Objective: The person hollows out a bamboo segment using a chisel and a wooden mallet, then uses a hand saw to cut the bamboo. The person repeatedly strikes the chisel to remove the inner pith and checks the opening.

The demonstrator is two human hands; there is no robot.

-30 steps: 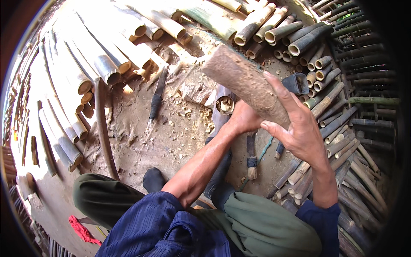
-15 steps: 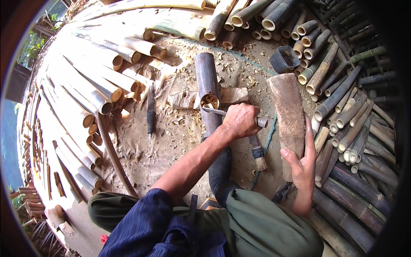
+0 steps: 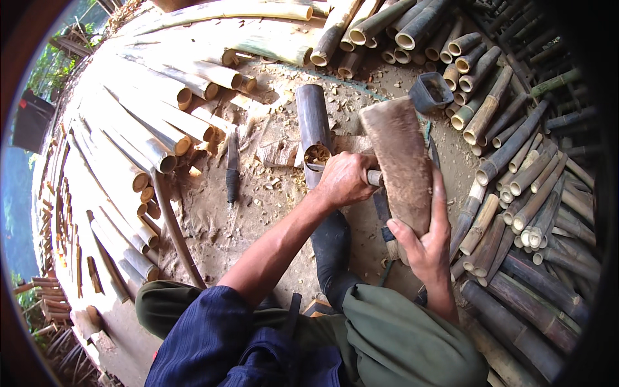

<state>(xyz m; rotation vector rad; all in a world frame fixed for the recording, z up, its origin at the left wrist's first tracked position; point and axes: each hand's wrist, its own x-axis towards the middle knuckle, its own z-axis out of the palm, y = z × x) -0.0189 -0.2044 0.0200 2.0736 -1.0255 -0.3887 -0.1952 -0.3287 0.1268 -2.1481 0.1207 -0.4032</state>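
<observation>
My left hand point(image 3: 345, 182) is closed round a chisel, whose handle end point(image 3: 374, 178) sticks out on the right. Its blade points left into the open mouth of a dark bamboo tube point(image 3: 313, 119), where pale shavings show. That tube rests across a rough wooden block point(image 3: 278, 152). In my right hand point(image 3: 427, 250), thumb on one side and fingers on the other, is a thick wooden mallet point(image 3: 401, 161), held upright. The mallet's left edge overlaps the chisel's butt; I cannot tell whether they touch. Behind the mallet, a dark-handled tool point(image 3: 382, 208) is partly hidden.
A knife with a dark wrapped handle point(image 3: 233, 169) lies left of the tube. Cut bamboo tubes lie in rows on the left point(image 3: 145, 151) and in stacks on the right point(image 3: 493, 103). A dark plastic tub point(image 3: 431, 92) stands at the far right. Wood chips litter the ground.
The mallet has swung left, from apart to right up at the chisel's butt, and tilts the other way. My left hand with the chisel has shifted slightly left.
</observation>
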